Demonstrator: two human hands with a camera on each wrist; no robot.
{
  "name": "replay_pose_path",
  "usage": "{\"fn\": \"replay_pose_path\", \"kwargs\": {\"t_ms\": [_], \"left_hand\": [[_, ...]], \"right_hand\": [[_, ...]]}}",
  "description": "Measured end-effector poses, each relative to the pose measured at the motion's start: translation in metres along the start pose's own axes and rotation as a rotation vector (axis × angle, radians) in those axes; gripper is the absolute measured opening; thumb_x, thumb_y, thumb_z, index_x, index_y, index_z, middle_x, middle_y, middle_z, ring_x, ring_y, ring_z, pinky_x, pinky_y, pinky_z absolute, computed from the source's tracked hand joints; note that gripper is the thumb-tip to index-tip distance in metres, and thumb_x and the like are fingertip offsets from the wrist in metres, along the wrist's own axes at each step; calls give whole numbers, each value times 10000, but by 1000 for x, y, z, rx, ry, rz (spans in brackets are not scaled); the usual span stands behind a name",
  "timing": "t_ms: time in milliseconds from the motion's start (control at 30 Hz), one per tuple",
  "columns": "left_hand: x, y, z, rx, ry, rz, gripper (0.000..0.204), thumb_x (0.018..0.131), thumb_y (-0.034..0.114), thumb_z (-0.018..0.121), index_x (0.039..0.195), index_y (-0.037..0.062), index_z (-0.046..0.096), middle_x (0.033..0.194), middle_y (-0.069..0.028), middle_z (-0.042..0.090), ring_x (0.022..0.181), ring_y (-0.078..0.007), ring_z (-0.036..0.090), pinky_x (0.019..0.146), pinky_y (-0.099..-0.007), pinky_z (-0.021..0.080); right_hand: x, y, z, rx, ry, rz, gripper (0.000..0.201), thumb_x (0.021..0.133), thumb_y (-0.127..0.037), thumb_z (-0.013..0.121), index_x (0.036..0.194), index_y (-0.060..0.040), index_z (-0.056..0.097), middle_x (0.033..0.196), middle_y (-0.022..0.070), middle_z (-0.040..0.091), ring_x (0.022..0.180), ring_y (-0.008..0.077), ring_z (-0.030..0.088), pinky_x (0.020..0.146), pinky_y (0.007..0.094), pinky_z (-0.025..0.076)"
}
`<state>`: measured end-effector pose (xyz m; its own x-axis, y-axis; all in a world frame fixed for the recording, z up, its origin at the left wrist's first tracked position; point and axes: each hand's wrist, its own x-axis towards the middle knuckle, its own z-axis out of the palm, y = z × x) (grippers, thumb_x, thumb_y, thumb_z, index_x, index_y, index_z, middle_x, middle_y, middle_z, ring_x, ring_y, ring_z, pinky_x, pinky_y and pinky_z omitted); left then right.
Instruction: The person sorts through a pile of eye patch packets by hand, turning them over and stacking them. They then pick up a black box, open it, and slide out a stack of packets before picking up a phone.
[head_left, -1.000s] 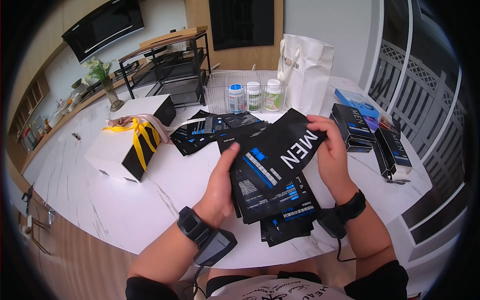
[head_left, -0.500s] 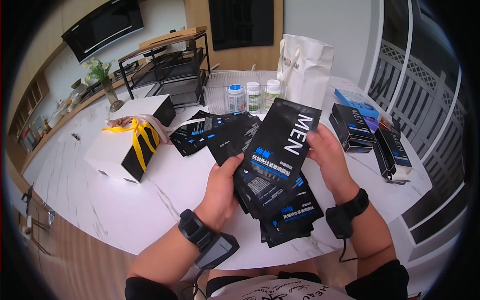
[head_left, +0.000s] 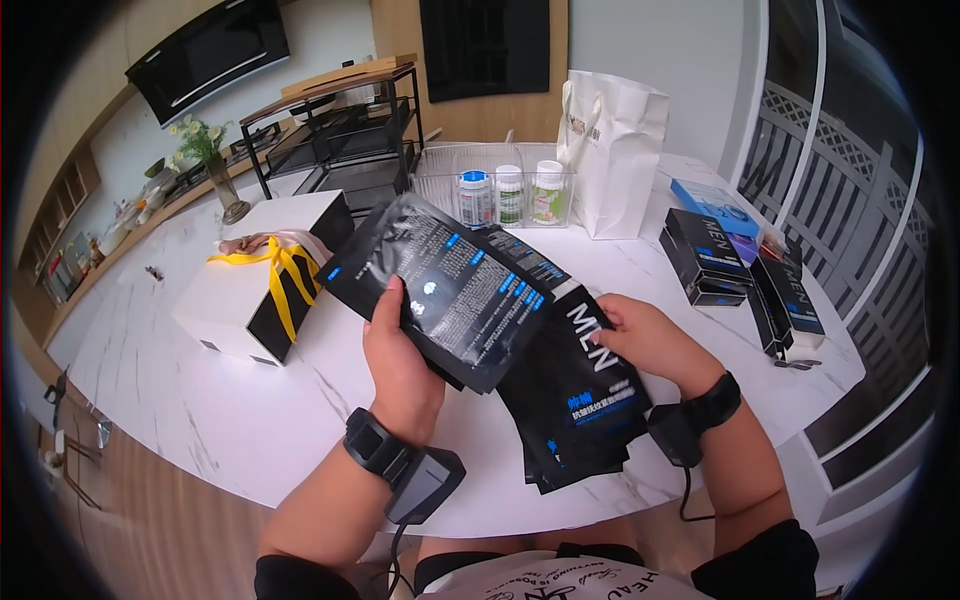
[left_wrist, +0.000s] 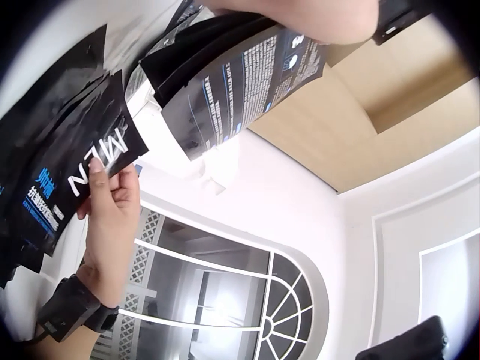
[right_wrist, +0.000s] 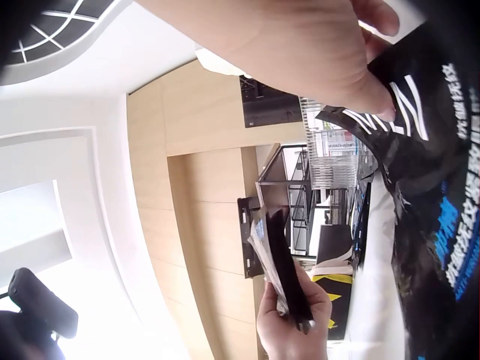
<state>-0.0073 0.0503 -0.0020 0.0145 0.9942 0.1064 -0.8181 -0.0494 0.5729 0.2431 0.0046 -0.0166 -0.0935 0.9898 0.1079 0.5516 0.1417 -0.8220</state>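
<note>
My left hand grips several flat black sachets, fanned slightly, their printed backs facing up and the thumb on top. My right hand pinches the top edge of a black sachet marked MEN, thumb over the lettering. That sachet lies over a pile of like sachets near the table's front edge. In the left wrist view the right thumb presses on the MEN sachet. More black sachets lie behind, partly hidden by the held ones.
A white box with yellow ribbon stands at left. Black MEN boxes and a blue box lie at right. Behind are a clear bin with white bottles, a white paper bag and a black rack.
My left hand has moved left and up with its sachets, apart from the front pile. My right hand has lowered its MEN sachet from over the left hand's stack onto the pile.
</note>
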Motion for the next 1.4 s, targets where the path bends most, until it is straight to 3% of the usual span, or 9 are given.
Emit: {"fn": "replay_pose_path", "kwargs": {"t_ms": [200, 300, 433, 500, 600, 833, 1067, 1200, 1400], "left_hand": [[-3, -3, 3, 11, -22, -90, 265, 865, 188, 487, 1028, -19, 513, 955, -119, 604, 822, -219, 611, 734, -331, 503], [-7, -14, 1, 62, -60, -229, 251, 864, 182, 492, 1026, -9, 519, 913, -109, 612, 784, -209, 617, 706, -321, 510], [-19, -17, 8, 215, -119, -396, 262, 862, 204, 512, 1029, 3, 528, 916, -101, 616, 780, -199, 619, 700, -309, 508], [-23, -16, 12, 248, -143, -414, 268, 860, 210, 519, 1032, 5, 529, 918, -103, 616, 781, -199, 619, 702, -307, 509], [-24, -15, 13, 292, -160, -427, 304, 869, 248, 507, 1043, 0, 528, 930, -107, 617, 785, -198, 620, 705, -302, 509], [-21, -15, 11, 209, -140, -593, 386, 893, 312, 444, 1089, -15, 504, 989, -143, 601, 856, -226, 610, 749, -325, 502], [-4, -8, -1, 129, -62, -393, 323, 905, 245, 421, 1066, -24, 500, 978, -139, 602, 842, -231, 612, 757, -336, 504], [-5, -10, 0, 172, -83, -292, 289, 900, 204, 434, 1061, -27, 503, 966, -137, 608, 823, -226, 616, 758, -340, 504], [-15, -15, 7, 256, -81, -372, 281, 889, 211, 458, 1049, -15, 508, 968, -130, 613, 830, -219, 621, 737, -316, 508]], "right_hand": [[-12, -29, 5, -485, 101, 46, 317, 744, -135, 626, 1015, -8, 521, 835, 101, 580, 766, 214, 572, 664, 289, 446], [-8, -40, 7, -230, 368, -204, 199, 786, -72, 565, 982, -41, 544, 839, 74, 546, 769, 185, 570, 656, 283, 447], [-9, -55, 8, -157, 369, -404, 287, 754, 22, 537, 1026, -66, 559, 955, 88, 551, 844, 214, 559, 721, 301, 452], [-8, -57, 11, -489, 327, -781, 428, 694, 76, 540, 1072, -121, 578, 1060, 90, 544, 932, 247, 534, 793, 320, 443], [-10, -59, 9, -510, 122, -843, 511, 640, 74, 563, 1086, -173, 596, 1135, 77, 526, 1001, 268, 500, 841, 326, 425], [-13, -54, 6, -472, 246, -817, 287, 635, 66, 557, 868, -75, 646, 941, 57, 596, 785, 230, 555, 682, 314, 467], [-9, -57, 10, -474, 311, -919, 202, 738, 23, 550, 920, -39, 611, 867, 75, 595, 739, 224, 566, 656, 318, 468], [-20, -52, 10, 287, 439, -351, 174, 888, -127, 486, 953, 17, 561, 688, 36, 584, 511, 81, 518, 472, 211, 408], [-8, -45, 8, 493, 208, -98, 223, 880, -134, 499, 1052, 8, 518, 676, 5, 572, 475, 27, 471, 390, 175, 345]]}}
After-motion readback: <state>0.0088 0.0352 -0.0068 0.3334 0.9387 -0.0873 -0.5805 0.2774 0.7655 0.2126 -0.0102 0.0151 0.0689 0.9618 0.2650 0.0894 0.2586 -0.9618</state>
